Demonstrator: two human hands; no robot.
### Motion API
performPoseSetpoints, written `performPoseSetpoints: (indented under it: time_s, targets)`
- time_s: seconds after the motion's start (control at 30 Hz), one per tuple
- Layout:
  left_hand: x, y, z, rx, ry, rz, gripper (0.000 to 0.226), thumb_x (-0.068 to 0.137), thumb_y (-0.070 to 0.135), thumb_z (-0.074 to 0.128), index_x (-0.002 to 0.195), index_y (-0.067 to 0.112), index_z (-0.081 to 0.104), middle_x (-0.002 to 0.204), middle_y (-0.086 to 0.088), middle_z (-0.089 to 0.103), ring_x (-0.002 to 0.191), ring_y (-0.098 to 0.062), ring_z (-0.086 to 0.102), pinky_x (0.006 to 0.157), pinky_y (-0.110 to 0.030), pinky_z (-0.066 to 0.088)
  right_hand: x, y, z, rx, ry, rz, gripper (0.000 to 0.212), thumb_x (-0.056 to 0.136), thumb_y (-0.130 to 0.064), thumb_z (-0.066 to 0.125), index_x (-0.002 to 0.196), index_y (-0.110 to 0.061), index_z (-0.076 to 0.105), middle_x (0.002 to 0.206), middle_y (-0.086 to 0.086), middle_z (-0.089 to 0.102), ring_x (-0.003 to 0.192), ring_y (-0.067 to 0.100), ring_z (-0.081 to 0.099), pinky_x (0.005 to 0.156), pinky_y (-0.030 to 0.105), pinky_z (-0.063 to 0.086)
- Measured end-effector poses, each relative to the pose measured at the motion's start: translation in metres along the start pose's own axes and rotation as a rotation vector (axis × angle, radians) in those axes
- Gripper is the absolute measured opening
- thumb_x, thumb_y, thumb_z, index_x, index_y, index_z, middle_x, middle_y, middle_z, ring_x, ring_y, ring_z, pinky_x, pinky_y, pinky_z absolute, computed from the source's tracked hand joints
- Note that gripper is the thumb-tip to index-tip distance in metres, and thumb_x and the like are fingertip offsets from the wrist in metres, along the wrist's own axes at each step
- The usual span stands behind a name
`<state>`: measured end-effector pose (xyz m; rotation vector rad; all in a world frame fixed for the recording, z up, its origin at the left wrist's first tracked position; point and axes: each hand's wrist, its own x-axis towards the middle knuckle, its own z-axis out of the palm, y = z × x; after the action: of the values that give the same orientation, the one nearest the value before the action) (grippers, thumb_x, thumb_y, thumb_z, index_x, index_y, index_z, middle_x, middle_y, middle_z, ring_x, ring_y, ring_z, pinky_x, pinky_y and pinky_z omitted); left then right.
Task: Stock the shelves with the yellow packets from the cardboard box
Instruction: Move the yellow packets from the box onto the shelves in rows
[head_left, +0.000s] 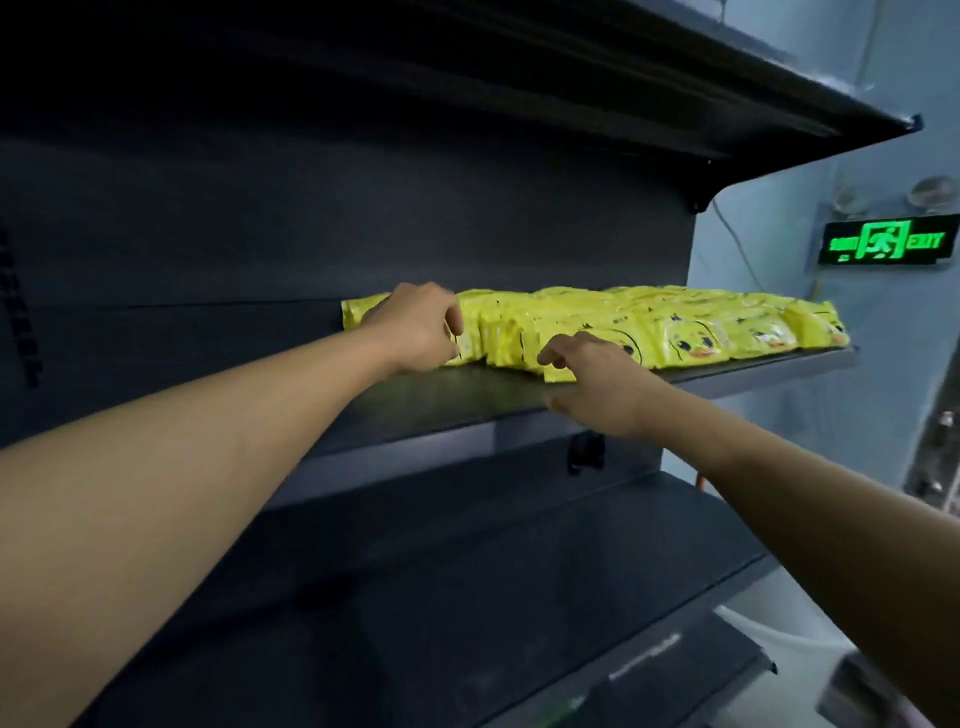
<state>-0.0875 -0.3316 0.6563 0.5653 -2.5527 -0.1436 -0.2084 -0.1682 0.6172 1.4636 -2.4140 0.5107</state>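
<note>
A dark grey metal shelving unit (363, 223) fills the view, its middle shelf board (467, 395) carrying a long row of glossy yellow packets printed with a duck face (691, 332); the row runs from about mid-shelf to the right end of the board, leaving the left part bare. The shelf below (467, 561) holds no packets where it can be seen. On the pale blue wall to the right hangs a green illuminated exit sign (891, 243). The cardboard box is not in view. The left hand (415, 325) sits at the left end of the row, fingers curled down over the outermost packets, apparently gripping or steadying them. The right hand (592, 376) lies lower, at the front edge of the row, fingers bent over one packet near the shelf lip; whether it truly pinches that packet cannot be told. The step in hand appears to be squaring up the newest packets. It is probably done best by bracing the row's end with the left hand while the right nudges the front packet back, level with its neighbours and clear of the lip.
</note>
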Motion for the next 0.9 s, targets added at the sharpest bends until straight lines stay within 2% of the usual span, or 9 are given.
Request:
performPoseSetpoints:
  time_s: [0.1, 0.2, 0.33, 0.5, 0.7, 0.77, 0.9]
  targets:
    - [-0.039, 0.039, 0.022, -0.066, -0.017, 0.012, 0.015, 0.082, 0.014, 0.067, 0.088, 0.025, 0.060, 0.089, 0.008, 0.061, 0.097, -0.018, 0.059, 0.086, -0.036, 0.051, -0.043, 0.022, 0.014, 0.045, -0.056, -0.006, 0.047, 0.086, -0.025, 0.064, 0.128, -0.013, 0.048, 0.128, 0.011, 0.050, 0.116, 0.027, 0.049, 0.093, 0.034, 0.043]
    - [-0.082, 0.067, 0.051, -0.105, -0.080, 0.002, 0.014, 0.084, 0.014, 0.067, 0.093, 0.024, 0.060, 0.097, 0.005, 0.064, 0.094, -0.016, 0.059, 0.082, -0.033, 0.051, -0.081, 0.042, 0.039, 0.096, -0.144, -0.001, 0.048, 0.085, -0.026, 0.065, 0.128, -0.014, 0.047, 0.126, 0.011, 0.049, 0.113, 0.026, 0.050, 0.095, 0.035, 0.043]
    - [-0.136, 0.081, 0.101, -0.090, -0.224, -0.048, 0.015, 0.084, 0.018, 0.066, 0.096, 0.025, 0.061, 0.098, 0.006, 0.062, 0.095, -0.016, 0.058, 0.085, -0.040, 0.052, -0.131, 0.061, 0.082, 0.135, -0.312, 0.015, 0.050, 0.088, -0.028, 0.063, 0.132, -0.016, 0.042, 0.128, 0.010, 0.045, 0.115, 0.027, 0.048, 0.095, 0.032, 0.041]
    - [-0.194, 0.075, 0.169, -0.067, -0.459, -0.145, 0.018, 0.087, 0.018, 0.063, 0.104, 0.023, 0.061, 0.105, 0.005, 0.062, 0.100, -0.016, 0.058, 0.085, -0.039, 0.052, -0.189, 0.080, 0.146, 0.171, -0.511, 0.057, 0.044, 0.089, -0.024, 0.060, 0.129, -0.013, 0.045, 0.124, 0.009, 0.047, 0.119, 0.026, 0.044, 0.092, 0.028, 0.038]
    - [-0.267, 0.050, 0.257, -0.028, -0.737, -0.204, 0.020, 0.090, 0.022, 0.059, 0.110, 0.023, 0.058, 0.112, 0.006, 0.058, 0.104, -0.016, 0.056, 0.087, -0.037, 0.050, -0.258, 0.093, 0.225, 0.201, -0.719, 0.138, 0.042, 0.089, -0.027, 0.059, 0.126, -0.011, 0.049, 0.128, 0.009, 0.049, 0.121, 0.027, 0.047, 0.098, 0.033, 0.041]
    - [-0.291, 0.040, 0.284, -0.045, -0.822, -0.235, 0.018, 0.090, 0.023, 0.060, 0.108, 0.023, 0.058, 0.111, 0.005, 0.059, 0.104, -0.018, 0.056, 0.088, -0.039, 0.050, -0.280, 0.096, 0.253, 0.215, -0.777, 0.160, 0.035, 0.088, -0.026, 0.058, 0.118, -0.009, 0.053, 0.123, 0.011, 0.053, 0.118, 0.028, 0.049, 0.094, 0.032, 0.040]
    - [-0.340, 0.018, 0.341, -0.074, -0.951, -0.327, 0.013, 0.088, 0.024, 0.059, 0.101, 0.026, 0.059, 0.108, 0.007, 0.061, 0.104, -0.017, 0.057, 0.088, -0.039, 0.050, -0.322, 0.099, 0.308, 0.220, -0.901, 0.258, 0.043, 0.086, -0.026, 0.061, 0.125, -0.011, 0.049, 0.126, 0.012, 0.054, 0.117, 0.028, 0.051, 0.092, 0.030, 0.041]
